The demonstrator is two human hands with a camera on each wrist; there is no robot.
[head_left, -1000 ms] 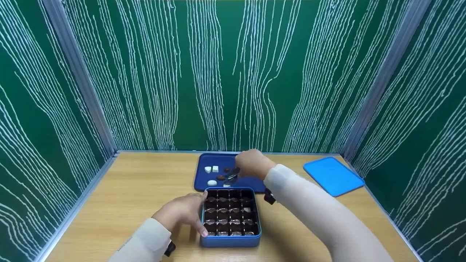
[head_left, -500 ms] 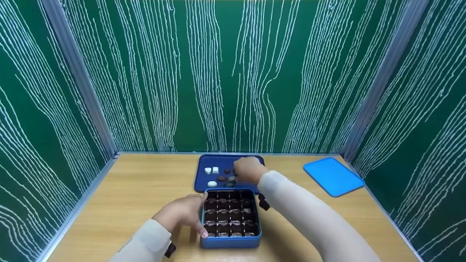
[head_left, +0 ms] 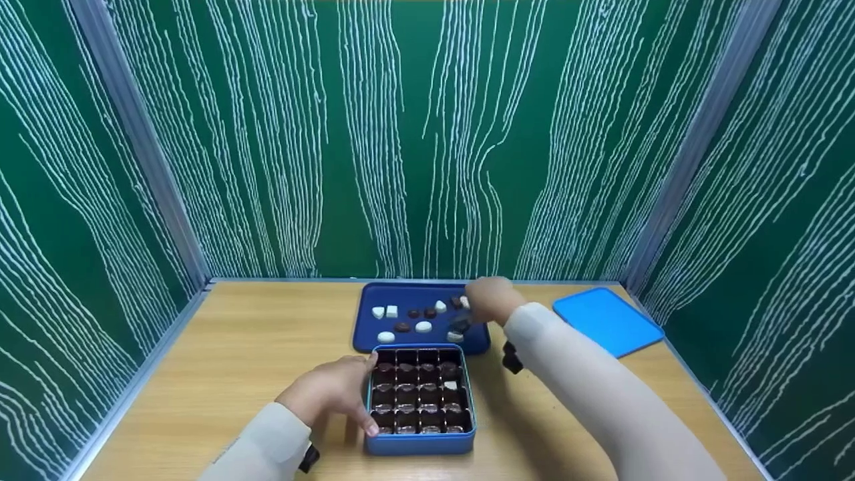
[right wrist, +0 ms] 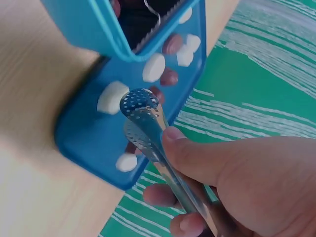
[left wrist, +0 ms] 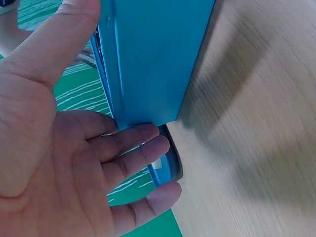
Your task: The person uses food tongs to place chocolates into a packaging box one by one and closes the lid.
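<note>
My left hand [head_left: 337, 393] holds the left side of a blue box [head_left: 421, 445], thumb at its near corner and fingers at its far end, as the left wrist view shows. Inside the box is a dark brown divided insert [head_left: 418, 406], with a white piece [head_left: 450, 385] in a right-hand compartment. My right hand [head_left: 493, 300] grips metal tongs [right wrist: 165, 163] with perforated heads, pointing down over the right part of a dark blue tray [head_left: 374, 294]. The heads stand slightly apart, close beside a white chocolate [right wrist: 112, 97].
Several white and brown chocolates lie spread on the tray, among them a round white one [head_left: 386, 337] and a white square [head_left: 392, 311]. A bright blue lid [head_left: 604, 321] lies at the back right. Green walls [head_left: 427, 200] with white lines enclose the wooden table [head_left: 267, 321].
My right hand has moved the tongs from the middle of the tray to its right part, uncovering several chocolates there. The left hand stays at the box.
</note>
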